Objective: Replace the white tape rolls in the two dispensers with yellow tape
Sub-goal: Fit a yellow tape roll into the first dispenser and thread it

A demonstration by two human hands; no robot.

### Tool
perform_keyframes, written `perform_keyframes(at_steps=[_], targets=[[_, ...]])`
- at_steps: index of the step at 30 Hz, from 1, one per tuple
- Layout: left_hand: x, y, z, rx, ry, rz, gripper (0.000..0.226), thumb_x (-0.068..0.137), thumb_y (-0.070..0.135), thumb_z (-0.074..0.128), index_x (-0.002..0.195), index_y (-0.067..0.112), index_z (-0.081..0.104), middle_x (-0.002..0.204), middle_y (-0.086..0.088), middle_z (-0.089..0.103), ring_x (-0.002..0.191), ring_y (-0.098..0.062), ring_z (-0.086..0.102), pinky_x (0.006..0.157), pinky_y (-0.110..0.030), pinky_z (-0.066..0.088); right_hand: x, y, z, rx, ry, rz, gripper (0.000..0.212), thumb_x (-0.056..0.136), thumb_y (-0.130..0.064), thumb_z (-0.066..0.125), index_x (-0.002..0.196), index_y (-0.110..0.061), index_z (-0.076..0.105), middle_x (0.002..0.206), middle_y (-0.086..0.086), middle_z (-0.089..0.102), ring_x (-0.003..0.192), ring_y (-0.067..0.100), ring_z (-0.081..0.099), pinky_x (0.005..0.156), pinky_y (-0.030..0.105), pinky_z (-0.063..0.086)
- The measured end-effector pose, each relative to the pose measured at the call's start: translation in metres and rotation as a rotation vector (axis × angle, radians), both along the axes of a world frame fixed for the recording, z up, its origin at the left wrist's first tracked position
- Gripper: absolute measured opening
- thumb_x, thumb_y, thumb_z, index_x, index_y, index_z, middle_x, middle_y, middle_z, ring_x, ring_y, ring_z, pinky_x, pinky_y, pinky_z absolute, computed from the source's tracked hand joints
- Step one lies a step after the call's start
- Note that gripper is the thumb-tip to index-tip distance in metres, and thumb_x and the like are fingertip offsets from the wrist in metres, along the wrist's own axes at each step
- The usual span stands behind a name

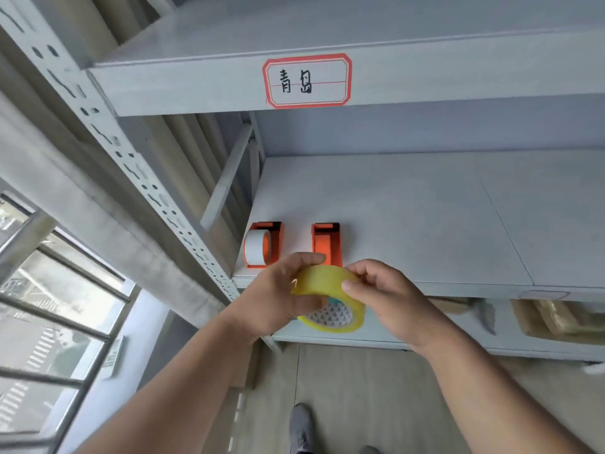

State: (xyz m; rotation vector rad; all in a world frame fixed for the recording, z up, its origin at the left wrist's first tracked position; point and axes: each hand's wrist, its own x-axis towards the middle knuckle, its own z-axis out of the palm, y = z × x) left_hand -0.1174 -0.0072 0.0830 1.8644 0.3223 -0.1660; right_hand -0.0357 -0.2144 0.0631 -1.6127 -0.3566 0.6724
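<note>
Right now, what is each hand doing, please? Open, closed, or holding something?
Left hand: closed, gripping the yellow tape roll on its left side.
Right hand: closed, pinching the same roll's right edge.

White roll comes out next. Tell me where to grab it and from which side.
Pinch the white tape roll across its upper outer band, coming from above. It stands on edge in the left orange dispenser, whose walls flank its flat faces, so only the top curve seems free.

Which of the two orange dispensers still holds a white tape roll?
The left dispenser, nearest the shelf post, holds the white tape roll. The right dispenser shows none.
</note>
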Motion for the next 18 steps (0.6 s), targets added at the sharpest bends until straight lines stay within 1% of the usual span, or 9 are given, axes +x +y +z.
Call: perform_keyframes(at_steps=[2,4,5,7,8,10,12,15,18], targets=[[0.012,0.011,-0.004,-0.126,0.01,-0.025,0.067,0.083,-0.005,0.084,0.138,0.024,0.06,0.133,0.002,0.07,0.123,-0.011,0.067,0.101,-0.023,0.056,0.003,0.004,0.001,0.063,0.085,-0.013,0.018,0.095,-0.015,0.072,0.111,-0.009,0.068,0.089,-0.002,0.076,0.082,0.009,0.068,0.078,0.025,0.051],[0.025,0.02,-0.014,-0.177,0.012,-0.036,0.065,0.084,0.0,0.085,0.139,0.024,0.06,0.136,0.008,0.068,0.129,-0.001,0.062,0.106,-0.023,0.052,0.005,0.013,0.0,0.127,0.157,-0.035,0.03,0.085,-0.019,0.075,0.111,-0.009,0.063,0.086,-0.003,0.076,0.078,0.009,0.067,0.072,0.024,0.051],[0.032,0.024,-0.019,-0.195,0.01,-0.021,0.063,0.085,0.004,0.086,0.139,0.025,0.061,0.136,0.01,0.069,0.129,0.001,0.062,0.105,-0.023,0.052,0.006,0.018,0.001,0.15,0.175,-0.065,0.033,0.081,-0.018,0.077,0.109,-0.01,0.061,0.084,-0.004,0.076,0.077,0.009,0.068,0.07,0.024,0.05],[0.044,0.027,-0.032,-0.226,-0.009,0.074,0.049,0.088,0.014,0.085,0.132,0.022,0.064,0.128,0.007,0.074,0.122,-0.007,0.068,0.097,-0.022,0.056,0.009,0.032,0.0,0.199,0.194,-0.181,0.038,0.078,-0.015,0.083,0.108,-0.01,0.061,0.084,-0.005,0.076,0.079,0.01,0.069,0.071,0.027,0.05],[0.048,0.027,-0.038,-0.222,-0.008,0.158,0.035,0.091,0.018,0.082,0.123,0.019,0.067,0.12,0.002,0.077,0.115,-0.014,0.073,0.093,-0.023,0.058,0.01,0.038,-0.003,0.218,0.197,-0.249,0.038,0.077,-0.015,0.082,0.109,-0.01,0.061,0.086,-0.004,0.077,0.082,0.013,0.069,0.073,0.03,0.05],[0.053,0.023,-0.047,-0.216,0.001,0.337,0.011,0.099,0.023,0.071,0.102,0.013,0.068,0.103,-0.01,0.079,0.105,-0.031,0.074,0.092,-0.035,0.062,0.012,0.051,-0.007,0.226,0.188,-0.364,0.036,0.08,-0.015,0.078,0.111,-0.011,0.061,0.09,-0.002,0.078,0.086,0.015,0.07,0.077,0.033,0.051],[0.054,0.017,-0.053,-0.254,-0.004,0.363,0.023,0.104,0.029,0.062,0.093,0.011,0.069,0.092,-0.01,0.079,0.102,-0.036,0.074,0.095,-0.044,0.061,0.012,0.061,-0.011,0.222,0.185,-0.444,0.027,0.09,-0.006,0.075,0.112,-0.011,0.06,0.091,-0.002,0.079,0.086,0.014,0.071,0.078,0.032,0.052],[0.058,0.01,-0.052,-0.393,0.005,0.228,0.034,0.107,0.034,0.057,0.103,0.004,0.072,0.09,-0.006,0.078,0.088,-0.024,0.075,0.084,-0.031,0.061,0.016,0.075,-0.013,0.201,0.202,-0.514,0.018,0.098,-0.001,0.065,0.113,-0.008,0.059,0.097,0.004,0.079,0.088,0.017,0.073,0.075,0.031,0.056],[0.069,0.009,-0.054,-0.352,-0.019,0.128,0.026,0.102,0.029,0.066,0.111,0.004,0.069,0.09,-0.006,0.074,0.082,-0.014,0.067,0.073,-0.023,0.057,0.024,0.083,-0.021,0.174,0.205,-0.569,0.023,0.098,-0.001,0.065,0.119,-0.006,0.059,0.105,0.007,0.078,0.094,0.016,0.073,0.074,0.031,0.057]])
